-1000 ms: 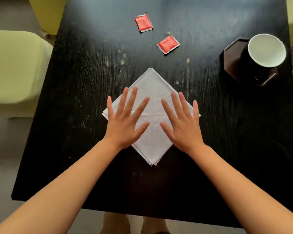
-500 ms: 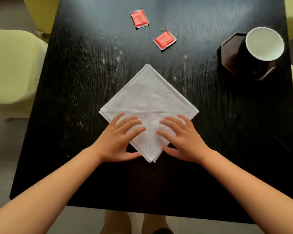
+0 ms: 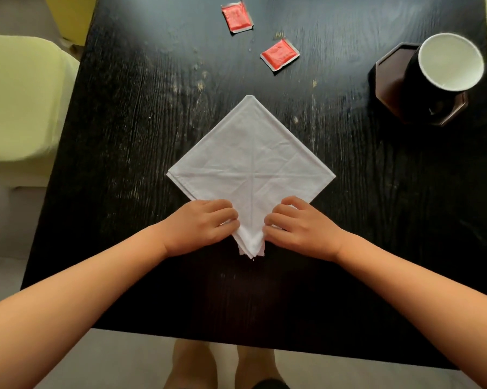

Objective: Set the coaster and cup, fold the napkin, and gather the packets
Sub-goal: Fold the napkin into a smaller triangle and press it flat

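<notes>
A white napkin (image 3: 250,167) lies folded into a diamond in the middle of the black table (image 3: 124,122). My left hand (image 3: 203,226) and my right hand (image 3: 301,226) curl their fingers on the napkin's near corner, one on each side of it. Two red packets lie apart at the far side, one (image 3: 236,16) at the top, the other (image 3: 280,54) nearer and to its right. At the far right a dark cup (image 3: 444,68) with a white inside stands on a dark brown octagonal coaster (image 3: 391,80).
A pale yellow-green chair (image 3: 20,108) stands to the left of the table, and more of the same colour shows at the far left and right edges. My legs show below the near table edge (image 3: 236,341).
Both hands slid back from lying flat and spread on the napkin's middle to its near corner, and their fingers curled onto the cloth.
</notes>
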### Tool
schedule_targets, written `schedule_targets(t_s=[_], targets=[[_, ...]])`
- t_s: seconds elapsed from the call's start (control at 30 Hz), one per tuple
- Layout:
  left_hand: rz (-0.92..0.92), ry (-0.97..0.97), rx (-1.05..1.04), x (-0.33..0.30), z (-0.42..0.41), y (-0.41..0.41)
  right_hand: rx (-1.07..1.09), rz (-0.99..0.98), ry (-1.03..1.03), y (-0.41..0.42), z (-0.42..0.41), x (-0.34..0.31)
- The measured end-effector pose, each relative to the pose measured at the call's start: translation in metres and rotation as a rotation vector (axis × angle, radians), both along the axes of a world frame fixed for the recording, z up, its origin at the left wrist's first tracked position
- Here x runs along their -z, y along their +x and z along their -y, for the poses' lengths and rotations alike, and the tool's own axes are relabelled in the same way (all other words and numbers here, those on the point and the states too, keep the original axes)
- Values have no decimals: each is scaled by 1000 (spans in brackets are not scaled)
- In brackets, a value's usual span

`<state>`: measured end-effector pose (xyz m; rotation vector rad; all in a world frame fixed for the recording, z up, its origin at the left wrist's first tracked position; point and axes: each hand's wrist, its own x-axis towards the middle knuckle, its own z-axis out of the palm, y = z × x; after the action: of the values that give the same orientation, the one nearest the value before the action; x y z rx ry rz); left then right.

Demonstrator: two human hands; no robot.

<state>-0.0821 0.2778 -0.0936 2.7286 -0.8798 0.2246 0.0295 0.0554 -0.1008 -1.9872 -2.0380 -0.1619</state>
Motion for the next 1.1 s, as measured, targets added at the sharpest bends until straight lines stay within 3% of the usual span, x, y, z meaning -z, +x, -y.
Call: schedule_targets(t_s=[0.3, 0.47, 0.6, 0.7, 0.8, 0.9, 1.1], targets=[[-60, -90, -283, -5, -16, -5, 249, -122, -27, 9, 6, -3], [-93, -166, -284, -8, -10, -19, 283, -168, 0, 2, 13, -12], [-228, -246, -317, -12, -1, -51, 304, -296, -51, -22, 27, -20], [-282, -429, -523, -16, 4, -61, 479, -512, -15, -31, 24, -26], [-240, -617, -761, -20, 7, -49, 713, -676, 153, -28, 5, -35], [-177, -616, -852, -26, 4, -26, 857, -752, 210, -17, -13, -42], [-136, -496, -929, -23, -9, 12, 1001, -798, 134, 14, -43, -44]])
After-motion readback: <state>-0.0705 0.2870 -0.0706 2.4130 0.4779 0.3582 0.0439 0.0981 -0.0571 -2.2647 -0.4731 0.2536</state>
